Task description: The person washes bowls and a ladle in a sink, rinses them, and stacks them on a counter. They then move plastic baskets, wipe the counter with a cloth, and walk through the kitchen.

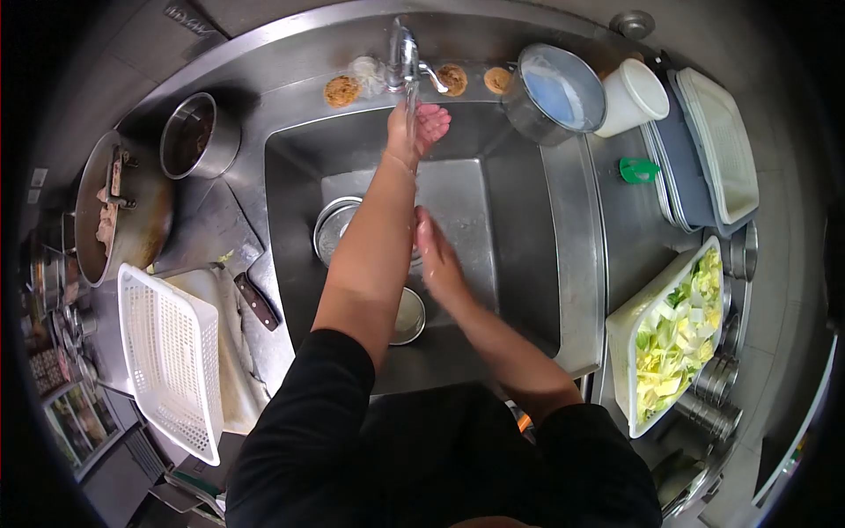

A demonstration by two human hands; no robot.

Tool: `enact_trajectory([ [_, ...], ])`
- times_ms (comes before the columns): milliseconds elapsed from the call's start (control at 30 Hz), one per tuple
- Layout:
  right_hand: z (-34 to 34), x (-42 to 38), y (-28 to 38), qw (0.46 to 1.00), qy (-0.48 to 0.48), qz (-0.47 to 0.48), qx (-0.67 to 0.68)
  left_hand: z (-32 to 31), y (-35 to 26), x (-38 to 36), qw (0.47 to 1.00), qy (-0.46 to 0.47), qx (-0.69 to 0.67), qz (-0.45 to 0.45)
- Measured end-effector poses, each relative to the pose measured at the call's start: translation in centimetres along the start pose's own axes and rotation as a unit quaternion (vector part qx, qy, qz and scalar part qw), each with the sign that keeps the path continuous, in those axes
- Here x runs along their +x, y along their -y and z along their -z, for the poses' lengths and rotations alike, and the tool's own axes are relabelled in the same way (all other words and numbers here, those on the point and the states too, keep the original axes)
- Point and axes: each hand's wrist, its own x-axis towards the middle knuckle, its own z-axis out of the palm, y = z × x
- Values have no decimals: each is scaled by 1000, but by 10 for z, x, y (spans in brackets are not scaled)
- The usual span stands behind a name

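My left hand [420, 129] is under the faucet [405, 57] at the back of the steel sink [519, 202], with water running onto it. Its palm shows, the fingers are apart and it holds nothing. Lower down, my right hand [435, 255] is beside my left forearm, near or against its inner side; its fingers are stretched out and nothing is in them. Partly behind my left forearm, a round metal pan [333, 227] and a small round bowl [408, 317] lie in the sink.
Left are a knife [257, 301], a white basket [172, 365], a steel pot [220, 145] and a large pan [145, 211]. Right are a basket of cut cabbage [673, 339], a green object [637, 171], stacked trays [717, 145], a white bucket [642, 92] and a metal pot [537, 119].
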Motion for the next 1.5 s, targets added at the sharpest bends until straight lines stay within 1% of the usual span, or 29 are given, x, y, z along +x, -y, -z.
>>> enact_trajectory([
  [67,-26,-20,40,1000,0,1,15,-5,8,4,994,-26,107,1],
  [133,-29,2,43,976,-37,-123,176,-21,13,-10,941,-102,318,-58],
  [200,-17,36,45,935,-49,-231,264,-21,26,-12,932,-118,338,-64],
  [300,-8,67,40,940,-65,-194,272,-22,33,-27,638,-136,736,-180],
  [333,-9,71,37,955,-67,-162,239,-20,27,-34,639,-142,735,-180],
  [367,-12,67,34,956,-63,-163,237,-10,23,-34,554,-121,804,-179],
  [400,-14,60,30,989,-69,-64,113,-1,20,-34,463,-99,863,-175],
  [433,-15,58,28,997,-73,39,-13,6,17,-33,466,-102,861,-176],
  [467,-17,59,27,997,-70,39,-16,14,15,-34,374,-63,914,-147],
  [500,-21,59,25,963,-105,143,-202,24,19,-30,276,-21,954,-115],
  [533,-24,60,23,884,-134,241,-378,34,28,-30,242,-14,962,-124],
  [567,-25,71,34,905,-107,248,-329,59,48,-18,221,-36,959,-174],
  [600,-21,89,35,904,-107,248,-330,77,65,-1,226,-73,942,-236],
  [667,-7,132,33,848,-35,170,-500,117,100,28,243,-139,890,-361],
  [733,-4,174,27,861,-38,135,-488,-2,40,-74,313,-14,939,-142],
  [767,-5,188,26,873,-41,98,-476,21,49,-95,475,-2,825,-305],
  [800,-8,199,32,873,-37,100,-475,22,49,-105,475,-6,825,-305],
  [867,-14,215,48,935,104,120,-317,18,46,-117,771,-79,611,-159],
  [900,-22,213,65,958,124,68,-248,16,53,-131,913,-64,394,-80],
  [933,-29,216,77,957,128,69,-250,12,62,-147,988,-43,147,4],
  [1000,-40,218,89,963,125,60,-232,-10,65,-185,994,79,-44,65],
  [1133,-54,227,75,992,61,61,-96,-51,51,-201,989,-5,-141,34],
  [1200,-45,227,60,996,58,42,-48,-34,36,-171,978,103,-171,61],
  [1267,-37,215,42,991,18,4,133,-18,16,-137,977,85,-194,30],
  [1333,-37,187,38,986,15,32,161,-10,8,-117,994,-55,-58,-73],
  [1400,-32,171,13,991,18,3,131,48,0,-102,946,-121,253,-163],
  [1433,-16,168,-4,998,51,21,2,78,-1,-105,856,-194,430,-214],
  [1467,1,163,-24,999,46,16,6,108,-2,-108,725,-254,586,-257],
  [1500,16,159,-42,999,41,7,-25,135,1,-120,650,-288,669,-217],
])
